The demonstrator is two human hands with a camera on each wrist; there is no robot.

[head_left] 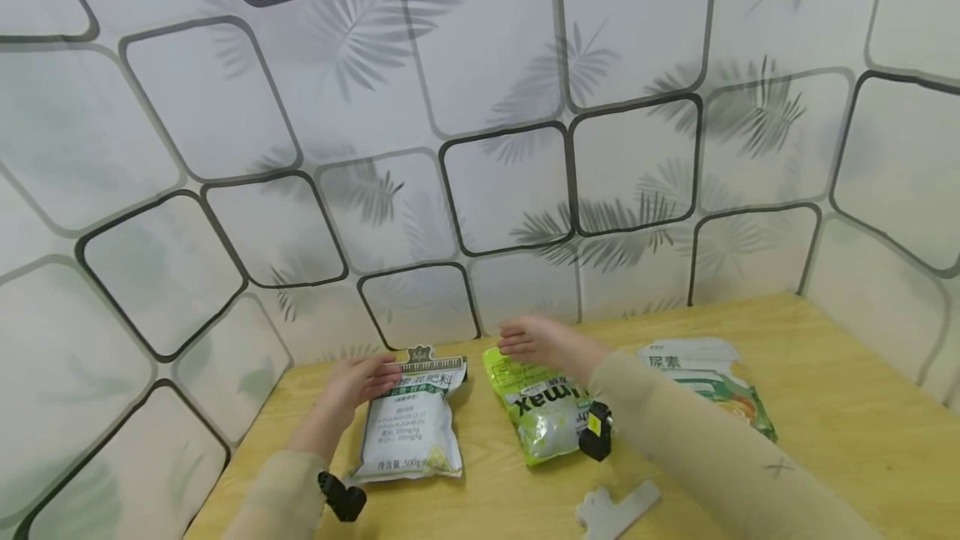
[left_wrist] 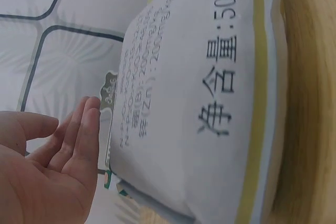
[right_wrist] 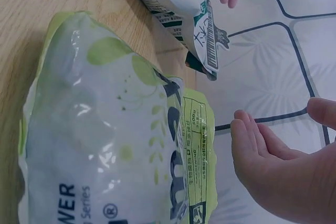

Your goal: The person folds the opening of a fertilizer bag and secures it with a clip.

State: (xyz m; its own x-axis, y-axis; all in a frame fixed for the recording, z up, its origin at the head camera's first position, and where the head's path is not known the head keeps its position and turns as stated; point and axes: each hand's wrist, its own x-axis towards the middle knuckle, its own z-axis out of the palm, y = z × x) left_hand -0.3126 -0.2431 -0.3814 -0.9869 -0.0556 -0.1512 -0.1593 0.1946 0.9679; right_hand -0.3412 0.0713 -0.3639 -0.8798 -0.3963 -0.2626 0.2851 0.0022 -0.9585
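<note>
A white 500g fertilizer bag (head_left: 411, 432) lies on the table at left, a clip (head_left: 435, 363) with a scalloped crest across its top edge. My left hand (head_left: 354, 386) hovers beside the bag's upper left corner, its fingers (left_wrist: 79, 140) extended and holding nothing. To the right lies a green and white bag (head_left: 546, 419) with large dark lettering. Its top edge sits below my right hand (head_left: 540, 342), whose fingers (right_wrist: 247, 135) are extended with nothing between them. In the right wrist view that hand appears apart from the green bag (right_wrist: 115, 124).
A white clip (head_left: 615, 511) lies at the table's front. Partly behind my right forearm is another bag (head_left: 708, 373), white with green and orange. The wooden table (head_left: 840, 407) meets a patterned cloth (head_left: 510, 190) at the back and sides.
</note>
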